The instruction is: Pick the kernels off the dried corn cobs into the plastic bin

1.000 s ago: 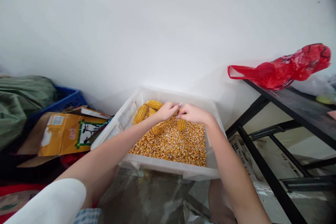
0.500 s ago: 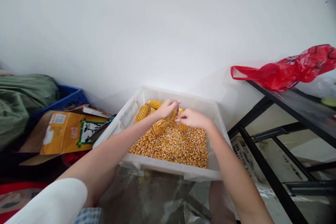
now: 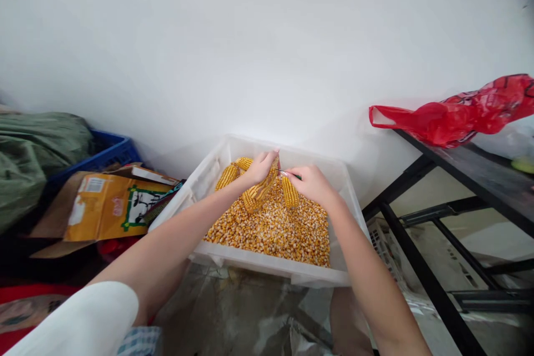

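Note:
My left hand (image 3: 262, 167) is closed around a partly stripped corn cob (image 3: 260, 192), tilted over the white plastic bin (image 3: 250, 255). My right hand (image 3: 311, 182) grips a thin tool with a metal shaft and what looks like a dark green handle (image 3: 297, 176). The shaft's tip meets the cob near its upper end; the tool's exact kind is too small to tell. Loose corn kernels (image 3: 275, 236) cover the bin's bottom. Another corn cob (image 3: 290, 193) rests on the kernels below my right hand. More whole cobs (image 3: 226, 177) lie at the bin's back left.
On the left are an orange cardboard box (image 3: 108, 206), a blue crate (image 3: 110, 147) and a green bag (image 3: 41, 144). A black metal-framed table (image 3: 459, 178) stands at right with a red plastic bag (image 3: 450, 117) on it. A white wall rises behind the bin.
My right hand has shifted slightly right and up, and the tool's shaft now shows between the hands. My left hand has moved a little left with the cob, its stripped side more visible.

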Demonstrator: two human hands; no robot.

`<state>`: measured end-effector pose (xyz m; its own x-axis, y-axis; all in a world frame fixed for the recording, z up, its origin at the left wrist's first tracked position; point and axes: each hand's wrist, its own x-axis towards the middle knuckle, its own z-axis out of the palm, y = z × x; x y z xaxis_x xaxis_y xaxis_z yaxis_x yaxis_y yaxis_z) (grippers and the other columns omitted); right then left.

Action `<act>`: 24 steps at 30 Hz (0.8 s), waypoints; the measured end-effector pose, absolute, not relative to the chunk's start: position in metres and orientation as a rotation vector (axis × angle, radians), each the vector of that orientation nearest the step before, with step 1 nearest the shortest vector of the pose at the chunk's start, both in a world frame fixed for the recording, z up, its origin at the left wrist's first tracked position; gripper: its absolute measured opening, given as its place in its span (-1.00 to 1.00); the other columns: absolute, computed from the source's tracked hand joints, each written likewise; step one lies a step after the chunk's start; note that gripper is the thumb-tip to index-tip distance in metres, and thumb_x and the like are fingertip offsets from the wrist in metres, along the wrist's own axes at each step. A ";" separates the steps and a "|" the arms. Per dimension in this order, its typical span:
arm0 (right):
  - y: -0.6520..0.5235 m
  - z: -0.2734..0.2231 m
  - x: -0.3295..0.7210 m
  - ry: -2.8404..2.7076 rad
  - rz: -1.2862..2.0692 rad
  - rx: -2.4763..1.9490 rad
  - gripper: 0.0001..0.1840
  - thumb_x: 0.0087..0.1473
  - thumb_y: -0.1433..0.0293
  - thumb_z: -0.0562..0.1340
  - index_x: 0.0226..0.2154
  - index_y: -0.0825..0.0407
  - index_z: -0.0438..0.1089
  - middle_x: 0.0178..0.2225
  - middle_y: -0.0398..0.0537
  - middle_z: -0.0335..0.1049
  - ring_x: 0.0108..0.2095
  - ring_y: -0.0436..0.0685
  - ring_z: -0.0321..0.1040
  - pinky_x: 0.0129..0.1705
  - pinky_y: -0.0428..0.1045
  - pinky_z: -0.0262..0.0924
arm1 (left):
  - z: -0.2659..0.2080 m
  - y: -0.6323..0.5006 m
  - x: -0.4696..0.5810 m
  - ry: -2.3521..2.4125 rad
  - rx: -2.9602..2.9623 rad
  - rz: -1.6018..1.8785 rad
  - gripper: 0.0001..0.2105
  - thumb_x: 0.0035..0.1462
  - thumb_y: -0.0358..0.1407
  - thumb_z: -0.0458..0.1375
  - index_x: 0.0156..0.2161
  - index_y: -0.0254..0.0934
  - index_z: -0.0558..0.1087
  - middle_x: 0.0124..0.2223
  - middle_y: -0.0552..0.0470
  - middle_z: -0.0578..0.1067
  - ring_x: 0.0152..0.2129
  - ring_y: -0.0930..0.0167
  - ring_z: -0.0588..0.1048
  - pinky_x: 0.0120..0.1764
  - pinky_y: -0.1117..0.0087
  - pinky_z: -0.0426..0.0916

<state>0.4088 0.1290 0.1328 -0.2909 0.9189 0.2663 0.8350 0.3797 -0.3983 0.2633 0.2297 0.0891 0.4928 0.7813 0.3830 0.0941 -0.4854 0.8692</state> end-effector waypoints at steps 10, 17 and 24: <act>0.130 0.133 0.411 -2.207 0.267 -1.496 -0.69 0.13 0.37 0.05 -0.39 0.09 0.49 -0.41 0.01 0.47 -0.45 0.05 0.24 -0.40 -0.10 -0.04 | 0.088 0.227 0.263 0.723 1.916 1.023 -0.49 0.20 -0.08 -0.25 -0.55 -0.33 0.35 -0.58 0.05 0.40 -0.52 0.45 0.38 -0.31 0.45 0.25; 0.133 0.134 0.414 -2.317 0.215 -1.532 -0.69 0.09 0.40 0.05 -0.52 0.11 0.44 -0.55 -0.05 0.38 -0.55 -0.02 0.13 -0.46 -0.09 -0.14 | 0.087 0.217 0.271 0.743 2.067 0.988 -0.44 0.21 -0.05 -0.29 -0.55 -0.34 0.37 -0.58 0.03 0.42 -0.52 0.44 0.38 -0.32 0.45 0.22; 0.135 0.146 0.426 -2.330 0.667 -1.507 -0.66 0.05 0.31 0.09 -0.64 0.12 0.33 -0.70 -0.23 0.02 -0.64 -0.10 -0.15 -0.54 -0.09 -0.24 | 0.084 0.210 0.274 0.719 2.207 0.898 -0.44 0.21 -0.04 -0.29 -0.57 -0.35 0.34 -0.63 0.08 0.32 -0.60 0.49 0.29 -0.43 0.48 0.15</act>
<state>0.4264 0.1348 0.1455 -0.4127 0.9108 -0.0103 0.7782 0.3467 -0.5236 0.2741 0.2099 0.0843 0.6166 0.6789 0.3986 0.2406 -0.6447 0.7256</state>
